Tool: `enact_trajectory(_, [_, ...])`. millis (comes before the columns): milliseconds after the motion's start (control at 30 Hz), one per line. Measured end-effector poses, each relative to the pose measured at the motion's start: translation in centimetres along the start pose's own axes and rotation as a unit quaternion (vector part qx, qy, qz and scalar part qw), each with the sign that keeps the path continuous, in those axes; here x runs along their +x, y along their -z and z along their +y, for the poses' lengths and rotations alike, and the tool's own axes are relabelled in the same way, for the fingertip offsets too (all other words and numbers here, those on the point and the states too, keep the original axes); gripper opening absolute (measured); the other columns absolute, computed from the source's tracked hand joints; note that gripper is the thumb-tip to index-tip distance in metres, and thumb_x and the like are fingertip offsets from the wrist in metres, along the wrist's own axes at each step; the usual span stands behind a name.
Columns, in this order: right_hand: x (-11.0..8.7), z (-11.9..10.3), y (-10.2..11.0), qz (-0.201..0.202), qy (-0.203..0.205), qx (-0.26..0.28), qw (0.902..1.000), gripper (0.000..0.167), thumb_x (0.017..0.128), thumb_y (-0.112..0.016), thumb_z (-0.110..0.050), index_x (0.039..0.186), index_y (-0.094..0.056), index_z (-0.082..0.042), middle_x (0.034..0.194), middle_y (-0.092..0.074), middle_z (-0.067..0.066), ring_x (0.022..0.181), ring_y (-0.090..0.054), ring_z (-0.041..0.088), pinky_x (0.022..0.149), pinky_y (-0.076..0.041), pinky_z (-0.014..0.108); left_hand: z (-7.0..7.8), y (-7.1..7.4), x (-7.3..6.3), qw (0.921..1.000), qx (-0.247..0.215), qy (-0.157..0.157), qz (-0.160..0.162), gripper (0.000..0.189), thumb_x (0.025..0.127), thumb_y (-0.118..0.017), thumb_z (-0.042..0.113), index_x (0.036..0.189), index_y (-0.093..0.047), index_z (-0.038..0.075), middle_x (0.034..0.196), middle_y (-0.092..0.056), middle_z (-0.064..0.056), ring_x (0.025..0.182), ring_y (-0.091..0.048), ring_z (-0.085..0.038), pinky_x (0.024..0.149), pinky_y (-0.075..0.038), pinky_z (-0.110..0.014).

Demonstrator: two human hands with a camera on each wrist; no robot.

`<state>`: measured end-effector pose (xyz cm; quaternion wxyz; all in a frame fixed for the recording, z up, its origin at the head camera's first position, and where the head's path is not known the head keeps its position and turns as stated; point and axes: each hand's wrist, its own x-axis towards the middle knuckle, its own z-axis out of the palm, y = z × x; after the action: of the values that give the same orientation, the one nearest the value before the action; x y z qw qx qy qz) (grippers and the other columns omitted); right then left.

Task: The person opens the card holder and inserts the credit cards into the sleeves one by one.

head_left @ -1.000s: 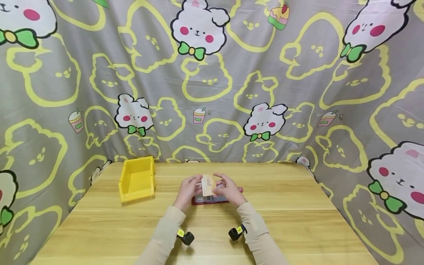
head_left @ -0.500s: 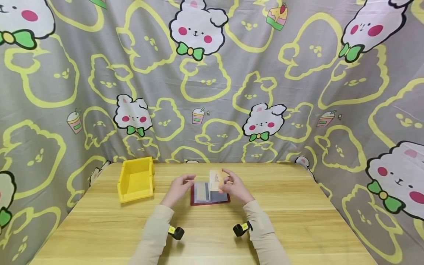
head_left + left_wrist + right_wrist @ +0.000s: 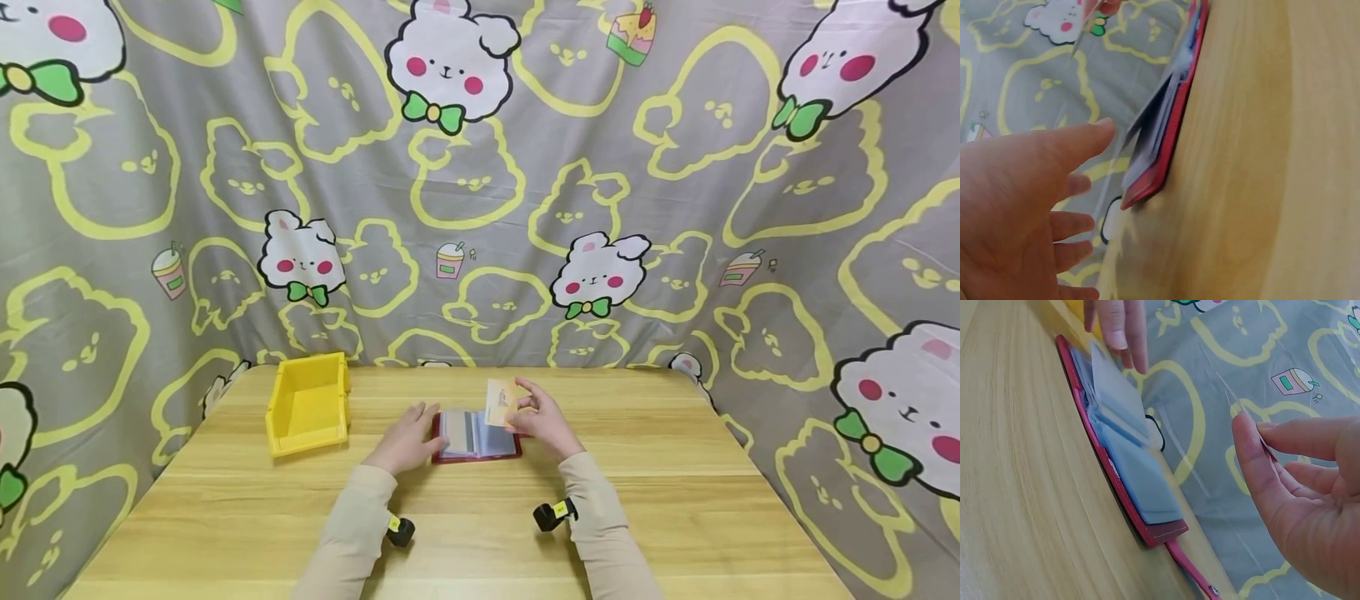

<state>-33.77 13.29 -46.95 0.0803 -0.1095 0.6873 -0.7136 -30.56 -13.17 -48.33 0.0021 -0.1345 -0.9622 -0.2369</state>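
Observation:
A red card holder [image 3: 496,445] lies spread on the table, with clear plastic sleeves [image 3: 1141,478] inside. A card sits in its left-hand sleeve [image 3: 456,433]. My left hand [image 3: 406,440] is at the holder's left edge, fingers loosely extended; in the left wrist view the thumb [image 3: 1085,139] points at the raised sleeve. Above the holder's right half, my right hand [image 3: 546,421] pinches a pale yellow and orange card [image 3: 498,402] between thumb and fingers. That card shows edge-on in the right wrist view, its lower part hidden by the fingers.
A yellow plastic bin [image 3: 309,408] stands on the left side of the wooden table [image 3: 660,517]. A pink snap strap [image 3: 1190,569] sticks out from the holder's right end. Patterned grey curtain [image 3: 480,192] hangs behind and at both sides.
The left hand has let go of the card, drawn back left and come down to the holder's left edge. The right hand has carried the card rightward, uncovering the holder.

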Motion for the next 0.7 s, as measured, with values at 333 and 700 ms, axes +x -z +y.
enact_trajectory(333, [-0.08, 0.03, 0.48, -0.002, 0.004, 0.003, 1.0000, 0.081, 0.081, -0.058, 0.017, 0.152, -0.023, 0.001, 0.095, -0.045, 0.009, 0.072, -0.063, 0.015, 0.074, -0.061, 0.035, -0.03, -0.60, -0.49, 0.9989, 0.025, 0.021, -0.032, 0.062, 0.096, -0.058, 0.042, 0.149, -0.040, 0.015, 0.154, -0.032, -0.027, 0.143, -0.029, -0.046, 0.108, -0.028, -0.070])
enact_trajectory(700, [0.01, 0.29, 0.35, 0.013, -0.013, -0.034, 0.9992, 0.081, 0.078, -0.059, 0.020, 0.151, -0.029, -0.002, 0.098, -0.044, 0.016, 0.069, -0.061, 0.018, 0.075, -0.061, 0.044, 0.30, -0.55, -0.60, 0.9984, 0.042, 0.016, -0.035, 0.062, 0.095, -0.059, 0.042, 0.148, -0.042, 0.014, 0.151, -0.036, -0.029, 0.141, -0.032, -0.048, 0.109, -0.029, -0.069])
